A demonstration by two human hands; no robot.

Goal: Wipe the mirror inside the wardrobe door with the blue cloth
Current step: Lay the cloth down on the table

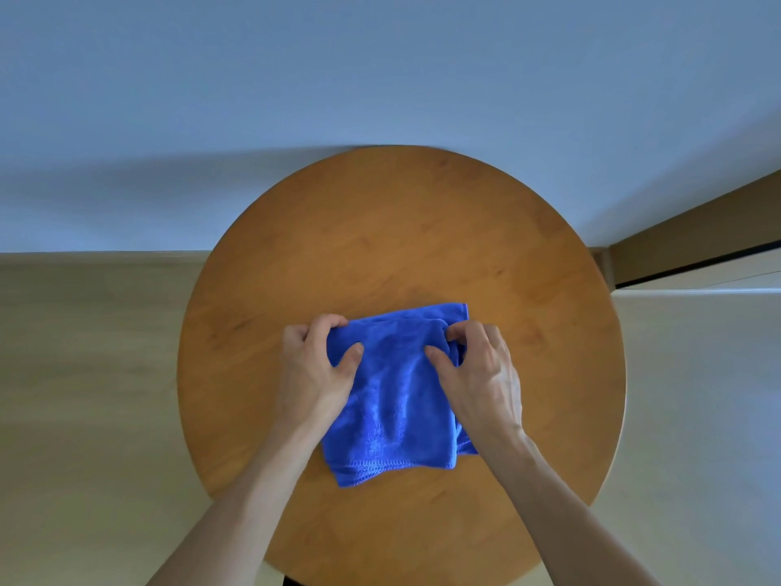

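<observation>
Head view, looking steeply down onto a round wooden surface set against a pale blue-grey wall, with light floor at the left. On the near half of the surface, touching it and roughly centred, the blue cloth, folded into a thick rectangle with a stitched hem along the near edge. At its far left corner, the left hand: thumb laid on top, fingers curled round the edge, pinching the folded layers together. At its far right corner, the right hand: thumb on top likewise, fingers curled into a small bunch of fabric. Both hands closed on the cloth, neither spread flat. Most likely held at two matching corners to keep the layers stacked and lift the pad in one piece, or else to square the fold; impossible to tell between the two. Folded thick, probably, to give a firm face for wiping glass. No mirror and no wardrobe door clearly in sight; only a brown strip above a dark gap at the far right, too unclear to name. Judging by this, no wiping begun yet.
</observation>
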